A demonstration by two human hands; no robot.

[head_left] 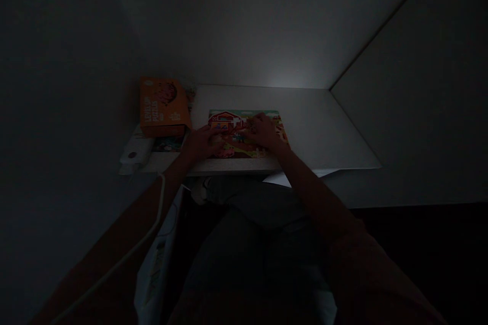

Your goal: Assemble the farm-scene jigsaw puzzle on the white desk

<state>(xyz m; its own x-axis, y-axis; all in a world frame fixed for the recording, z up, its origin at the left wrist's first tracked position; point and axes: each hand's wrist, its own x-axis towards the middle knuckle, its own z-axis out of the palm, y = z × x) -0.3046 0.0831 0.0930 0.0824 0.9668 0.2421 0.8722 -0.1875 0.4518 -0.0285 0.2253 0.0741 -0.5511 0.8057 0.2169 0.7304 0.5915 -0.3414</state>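
Note:
A colourful farm-scene jigsaw puzzle (244, 152), with a red barn on its left half, lies flat on a white tabletop (316, 122). My left hand (201, 143) rests at the puzzle's left edge, fingers stretched out over the barn side and holding nothing I can see. Over the upper right part of the puzzle, my right hand (264, 131) has its fingers bent down and drawn together at the surface. Whatever is under those fingertips is hidden by the hand and the dim light.
Left of the puzzle stands an orange puzzle box (163, 106), on top of other printed material. A white device (135, 150) sits at the table's left corner. A pale cable (160, 208) crosses my left forearm. Walls border the table's back and right.

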